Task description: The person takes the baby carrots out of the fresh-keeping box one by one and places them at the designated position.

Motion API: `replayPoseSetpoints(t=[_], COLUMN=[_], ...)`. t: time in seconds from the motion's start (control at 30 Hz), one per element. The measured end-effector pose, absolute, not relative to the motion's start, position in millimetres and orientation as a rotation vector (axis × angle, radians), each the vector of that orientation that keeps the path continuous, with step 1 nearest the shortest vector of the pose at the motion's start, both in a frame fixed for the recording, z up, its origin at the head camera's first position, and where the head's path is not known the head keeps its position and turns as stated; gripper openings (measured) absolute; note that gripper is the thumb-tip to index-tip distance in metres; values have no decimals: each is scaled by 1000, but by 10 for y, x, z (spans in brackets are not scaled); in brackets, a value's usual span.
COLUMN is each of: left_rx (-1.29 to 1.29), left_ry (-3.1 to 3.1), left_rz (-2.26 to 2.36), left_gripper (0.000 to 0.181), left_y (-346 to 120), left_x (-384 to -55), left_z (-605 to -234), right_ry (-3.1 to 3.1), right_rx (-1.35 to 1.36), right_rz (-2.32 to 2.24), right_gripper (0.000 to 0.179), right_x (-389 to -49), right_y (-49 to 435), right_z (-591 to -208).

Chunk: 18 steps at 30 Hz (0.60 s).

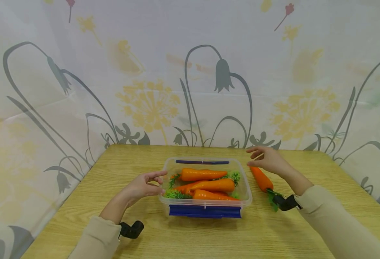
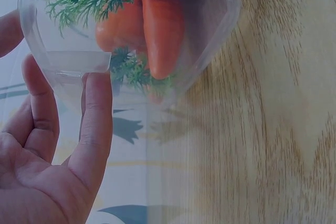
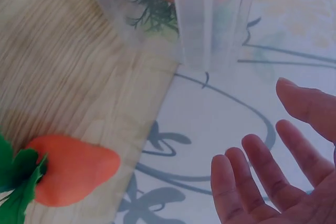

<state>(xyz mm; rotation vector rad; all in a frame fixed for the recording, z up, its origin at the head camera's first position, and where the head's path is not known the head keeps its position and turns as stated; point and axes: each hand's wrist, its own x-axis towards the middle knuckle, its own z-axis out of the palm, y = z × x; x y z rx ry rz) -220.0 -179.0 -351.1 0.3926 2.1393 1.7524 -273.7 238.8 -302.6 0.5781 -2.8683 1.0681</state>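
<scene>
A clear plastic box (image 1: 206, 202) with blue clips holds several orange carrots (image 1: 214, 185) with green leafy tops. My left hand (image 1: 146, 185) is at the box's left side, fingers loosely extended. In the left wrist view, a fingertip (image 2: 98, 85) meets the translucent side flap (image 2: 79, 61) below the rim. To the right of the box, my right hand (image 1: 267, 158) hovers with relaxed, spread fingers and holds nothing. A loose carrot (image 1: 262, 179) lies on the table just below that hand, its tip partly behind the fingers and its leaves towards me.
The wooden table (image 1: 138, 237) runs back to a pale curtain (image 1: 190, 108) printed with grey and yellow flowers. A black wrist camera (image 1: 132, 229) sits on the left wrist, and another black camera (image 1: 285, 202) on the right covers part of the loose carrot's leaves.
</scene>
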Motion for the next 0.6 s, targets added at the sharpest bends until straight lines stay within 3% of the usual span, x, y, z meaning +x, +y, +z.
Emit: replayPoseSetpoints(t=[0.6], left_rx=[359], left_ry=[2157], left_rz=[1751], left_gripper=[64], left_y=[-1777], left_x=[-2192], left_z=[-3496], right_ry=[-2877], right_rx=[724], right_rz=[1112], right_gripper=[41], right_x=[-2806], right_y=[2033], right_z=[-2883])
